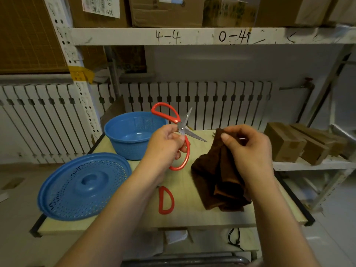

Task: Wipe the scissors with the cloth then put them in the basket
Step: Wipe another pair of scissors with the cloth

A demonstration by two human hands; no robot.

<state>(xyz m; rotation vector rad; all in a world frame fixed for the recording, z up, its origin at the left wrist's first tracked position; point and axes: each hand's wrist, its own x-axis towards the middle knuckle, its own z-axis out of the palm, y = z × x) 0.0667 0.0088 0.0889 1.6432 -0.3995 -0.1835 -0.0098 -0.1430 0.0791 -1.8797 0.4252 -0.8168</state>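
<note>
My left hand (pixel 163 145) grips red-handled scissors (pixel 183 132) near the pivot, above the table. Their blades are spread open, one pointing up, the other pointing right toward the cloth. My right hand (pixel 248 149) pinches the top of a dark brown cloth (pixel 213 182), lifting it so its lower folds rest on the table. The cloth's top edge is a short gap to the right of the lower blade tip. The blue basket (pixel 133 134) stands at the back left of the table, just left of the scissors. A second red scissor handle (pixel 166 200) lies on the table, partly hidden by my left forearm.
A blue perforated lid (pixel 82 186) lies at the table's (pixel 192 216) front left, overhanging the edge. A white shelving frame (pixel 192 36) and radiator (pixel 212 103) stand behind. Cardboard boxes (pixel 296 143) sit on a shelf to the right.
</note>
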